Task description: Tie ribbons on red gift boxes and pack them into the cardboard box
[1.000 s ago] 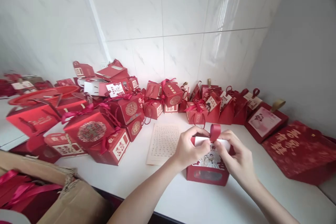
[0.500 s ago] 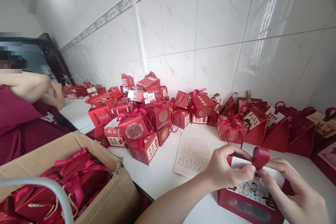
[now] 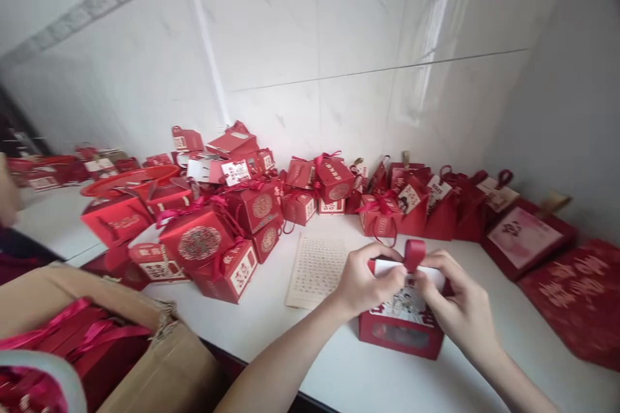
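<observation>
Though the view has swung rightward, left hand [image 3: 364, 282] and right hand [image 3: 461, 297] still pinch the windowed box [image 3: 401, 335].

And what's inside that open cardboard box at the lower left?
Inside the cardboard box are red packages with magenta ribbons on top. Whatever lies beneath can't be seen, and a pale curved bar covers part of the view.

Windowed box [image 3: 402, 335]: red. Ribbon loop [image 3: 415, 254]: deep red. Label [image 3: 407, 304]: white, black line drawing. Carton [image 3: 162, 368]: brown.
</observation>
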### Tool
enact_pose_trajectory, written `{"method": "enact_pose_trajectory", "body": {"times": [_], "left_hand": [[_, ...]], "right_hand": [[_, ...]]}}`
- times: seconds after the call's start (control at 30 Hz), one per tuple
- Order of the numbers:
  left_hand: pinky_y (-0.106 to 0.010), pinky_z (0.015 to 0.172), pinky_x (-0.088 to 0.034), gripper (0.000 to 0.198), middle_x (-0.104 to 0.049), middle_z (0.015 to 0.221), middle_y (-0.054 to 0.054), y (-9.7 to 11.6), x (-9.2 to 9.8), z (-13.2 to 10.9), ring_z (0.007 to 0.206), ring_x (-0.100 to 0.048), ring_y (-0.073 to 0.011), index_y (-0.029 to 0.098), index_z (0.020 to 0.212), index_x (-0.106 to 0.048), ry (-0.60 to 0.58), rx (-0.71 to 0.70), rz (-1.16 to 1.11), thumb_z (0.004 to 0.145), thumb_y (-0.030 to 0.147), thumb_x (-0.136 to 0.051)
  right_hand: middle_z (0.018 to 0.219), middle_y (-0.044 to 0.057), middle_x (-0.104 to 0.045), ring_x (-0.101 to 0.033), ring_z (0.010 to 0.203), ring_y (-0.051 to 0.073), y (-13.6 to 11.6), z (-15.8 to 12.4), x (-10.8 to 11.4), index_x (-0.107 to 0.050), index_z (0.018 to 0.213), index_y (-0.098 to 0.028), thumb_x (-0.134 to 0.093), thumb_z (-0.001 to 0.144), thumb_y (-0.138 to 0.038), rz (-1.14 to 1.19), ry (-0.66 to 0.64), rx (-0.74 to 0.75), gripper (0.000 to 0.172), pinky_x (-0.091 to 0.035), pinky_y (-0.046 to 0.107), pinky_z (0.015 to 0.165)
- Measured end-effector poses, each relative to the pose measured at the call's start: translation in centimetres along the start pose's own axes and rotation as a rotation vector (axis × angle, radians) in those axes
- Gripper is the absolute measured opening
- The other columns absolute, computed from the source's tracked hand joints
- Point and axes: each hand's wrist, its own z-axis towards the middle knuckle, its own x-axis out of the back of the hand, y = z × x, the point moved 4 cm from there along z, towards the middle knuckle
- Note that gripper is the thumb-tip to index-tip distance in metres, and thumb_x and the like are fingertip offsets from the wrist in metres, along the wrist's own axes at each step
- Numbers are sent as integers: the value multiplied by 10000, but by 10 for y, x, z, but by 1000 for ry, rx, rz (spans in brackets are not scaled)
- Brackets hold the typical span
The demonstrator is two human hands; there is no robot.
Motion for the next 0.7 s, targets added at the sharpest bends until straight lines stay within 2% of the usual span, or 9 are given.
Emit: {"method": "enact_pose_trajectory", "body": {"times": [0.23,0.5,0.7], "left_hand": [[-219,598,-434,98,-570,694,-7,5,1,3,645,-539,-131,151,734,-558,-45,-120,43,709,241,-587],[-218,625,-437,79,-593,707,-7,6,2,5,670,-556,-134,149,736,-574,-42,-138,126,730,228,-565],[-207,568,-424,85,-600,703,-3,5,2,6,626,-547,-123,149,735,-571,-65,-99,113,744,228,-545]], "right_hand": [[713,-6,-511,-500,633,130,5,-2,-3,-541,775,-202,-487,850,-200,105,-4,-51,93,-376,236,563],[725,-3,-509,-485,649,132,8,0,-5,-543,756,-193,-483,823,-191,144,-8,-135,90,-366,243,580],[707,-16,-497,-455,595,116,9,1,-5,-537,745,-197,-486,802,-193,165,-47,-203,76,-332,222,516]]}}
